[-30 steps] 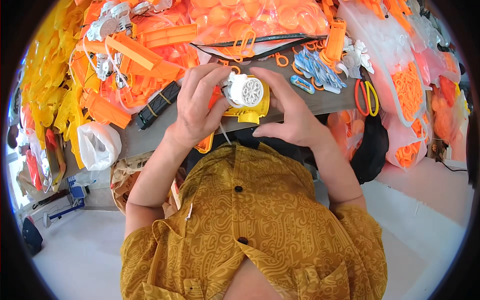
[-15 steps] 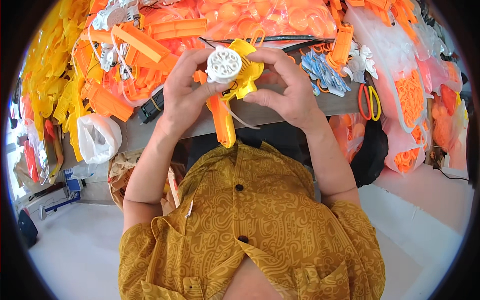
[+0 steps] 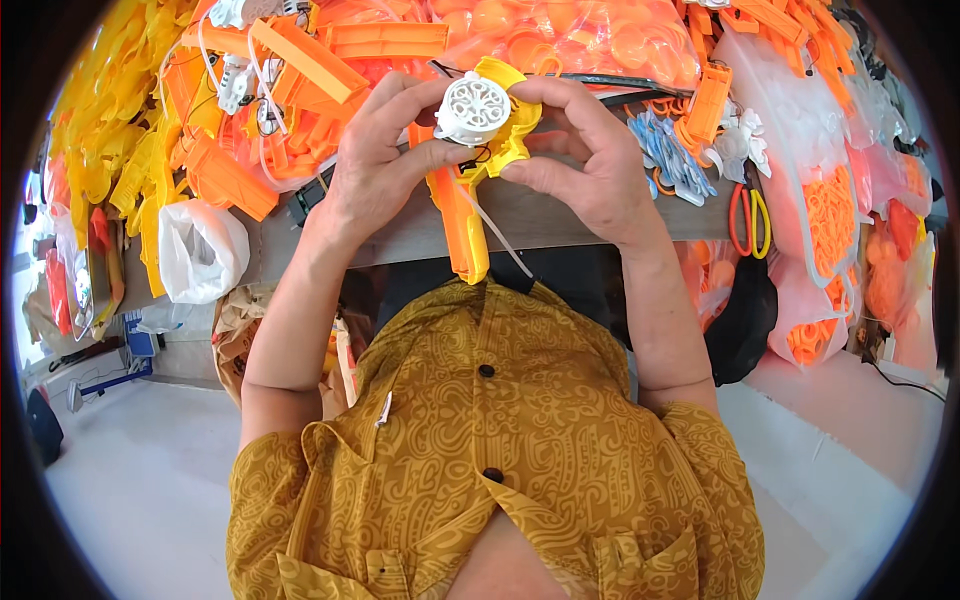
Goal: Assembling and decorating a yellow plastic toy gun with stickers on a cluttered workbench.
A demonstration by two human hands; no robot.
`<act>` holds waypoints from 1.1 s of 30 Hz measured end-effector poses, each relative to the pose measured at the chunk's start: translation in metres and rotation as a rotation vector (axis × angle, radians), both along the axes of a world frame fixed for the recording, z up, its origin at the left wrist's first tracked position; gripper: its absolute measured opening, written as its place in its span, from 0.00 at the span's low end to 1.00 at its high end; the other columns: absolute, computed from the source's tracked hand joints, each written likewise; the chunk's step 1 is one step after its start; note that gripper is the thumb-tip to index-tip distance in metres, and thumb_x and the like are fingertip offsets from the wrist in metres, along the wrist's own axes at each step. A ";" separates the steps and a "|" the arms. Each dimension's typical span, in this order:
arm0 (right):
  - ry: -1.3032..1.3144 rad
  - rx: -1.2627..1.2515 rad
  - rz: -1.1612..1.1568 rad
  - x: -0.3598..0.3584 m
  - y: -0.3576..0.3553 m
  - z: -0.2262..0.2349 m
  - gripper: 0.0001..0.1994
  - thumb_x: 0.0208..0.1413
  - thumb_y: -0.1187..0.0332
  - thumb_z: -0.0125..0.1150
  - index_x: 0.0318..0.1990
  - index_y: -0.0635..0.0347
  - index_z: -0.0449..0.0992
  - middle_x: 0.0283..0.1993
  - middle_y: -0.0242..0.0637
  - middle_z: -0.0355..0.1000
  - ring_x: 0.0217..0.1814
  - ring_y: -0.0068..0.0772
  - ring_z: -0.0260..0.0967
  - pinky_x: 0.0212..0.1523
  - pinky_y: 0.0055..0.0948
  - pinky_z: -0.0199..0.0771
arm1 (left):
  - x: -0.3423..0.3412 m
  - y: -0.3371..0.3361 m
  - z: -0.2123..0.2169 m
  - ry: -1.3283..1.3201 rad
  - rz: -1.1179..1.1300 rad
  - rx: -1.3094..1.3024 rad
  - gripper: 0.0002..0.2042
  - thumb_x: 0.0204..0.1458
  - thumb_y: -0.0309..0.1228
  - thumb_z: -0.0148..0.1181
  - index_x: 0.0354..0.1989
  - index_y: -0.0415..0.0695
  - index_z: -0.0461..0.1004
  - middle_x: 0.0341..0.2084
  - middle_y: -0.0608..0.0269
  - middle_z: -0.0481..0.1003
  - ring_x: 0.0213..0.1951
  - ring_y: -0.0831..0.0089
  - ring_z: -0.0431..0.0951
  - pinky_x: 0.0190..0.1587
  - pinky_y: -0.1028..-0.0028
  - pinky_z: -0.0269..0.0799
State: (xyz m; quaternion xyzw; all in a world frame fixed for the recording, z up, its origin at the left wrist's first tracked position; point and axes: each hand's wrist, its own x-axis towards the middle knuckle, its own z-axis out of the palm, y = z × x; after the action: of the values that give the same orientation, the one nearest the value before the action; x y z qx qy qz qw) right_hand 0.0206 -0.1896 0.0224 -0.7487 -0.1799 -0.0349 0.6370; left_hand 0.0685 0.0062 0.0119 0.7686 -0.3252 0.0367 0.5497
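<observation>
Holds a round white part (image 3: pixel 473 112), openwork face toward the camera, clasped between thumb and fingers of the left hand (image 3: pixel 380 165), above a grey table (image 3: pixel 550 222). Pinches a yellow shell (image 3: pixel 517 122), just beside the white part, at its upper and lower ends with the right hand (image 3: pixel 592 172). Carries an orange-and-yellow handle (image 3: pixel 461 230) below, slanting down toward the patterned shirt (image 3: pixel 560 420), beside a thin pale tube (image 3: pixel 497 232). Cannot clearly make out, behind the left fingers, any join between shell and handle. Has scissors (image 3: pixel 760 222) at right, near blue packets (image 3: pixel 670 155), and a white bag (image 3: pixel 202 262) at left.
</observation>
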 end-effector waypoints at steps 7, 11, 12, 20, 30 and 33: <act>-0.029 0.015 0.003 -0.004 0.007 0.001 0.25 0.42 0.79 0.61 0.51 0.66 0.62 0.51 0.38 0.60 0.53 0.32 0.61 0.47 0.28 0.69 | -0.005 0.002 -0.003 -0.051 0.060 0.008 0.21 0.35 0.22 0.64 0.43 0.40 0.71 0.29 0.65 0.67 0.34 0.75 0.69 0.34 0.78 0.64; -0.030 0.041 -0.012 -0.007 0.011 -0.001 0.27 0.43 0.79 0.61 0.53 0.66 0.60 0.52 0.40 0.60 0.54 0.33 0.61 0.47 0.29 0.70 | -0.008 0.001 -0.011 0.089 0.050 -0.140 0.20 0.35 0.22 0.64 0.42 0.41 0.70 0.29 0.66 0.68 0.34 0.77 0.70 0.33 0.79 0.65; -0.040 0.034 -0.026 -0.009 0.012 -0.001 0.29 0.42 0.78 0.62 0.54 0.65 0.58 0.52 0.41 0.60 0.54 0.33 0.61 0.47 0.29 0.69 | -0.008 0.000 -0.012 0.108 0.030 -0.173 0.20 0.36 0.22 0.64 0.42 0.40 0.70 0.30 0.66 0.69 0.34 0.78 0.70 0.33 0.80 0.65; -0.054 0.092 -0.138 -0.022 0.033 -0.004 0.37 0.42 0.77 0.62 0.60 0.61 0.47 0.54 0.48 0.59 0.56 0.37 0.60 0.49 0.30 0.68 | -0.018 -0.003 -0.009 0.168 0.040 -0.322 0.21 0.36 0.20 0.63 0.43 0.39 0.69 0.30 0.65 0.70 0.34 0.79 0.70 0.32 0.82 0.66; -0.156 0.099 -0.250 -0.032 0.041 -0.004 0.35 0.38 0.80 0.62 0.57 0.62 0.52 0.54 0.44 0.60 0.56 0.38 0.61 0.45 0.30 0.74 | -0.020 0.000 -0.003 0.025 0.057 -0.120 0.23 0.35 0.20 0.63 0.45 0.41 0.72 0.28 0.65 0.69 0.28 0.79 0.68 0.29 0.81 0.64; -0.220 0.045 -0.262 -0.037 0.041 -0.005 0.37 0.41 0.79 0.62 0.59 0.66 0.48 0.55 0.51 0.58 0.55 0.40 0.61 0.46 0.32 0.71 | -0.017 -0.001 -0.002 -0.028 0.015 -0.081 0.23 0.35 0.20 0.63 0.46 0.42 0.71 0.28 0.63 0.70 0.29 0.78 0.68 0.30 0.81 0.65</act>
State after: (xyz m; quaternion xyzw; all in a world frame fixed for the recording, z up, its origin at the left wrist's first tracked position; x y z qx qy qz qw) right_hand -0.0163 -0.1484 0.0178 -0.7429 -0.1485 -0.2037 0.6201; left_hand 0.0513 0.0054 0.0095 0.7474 -0.3254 0.0648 0.5756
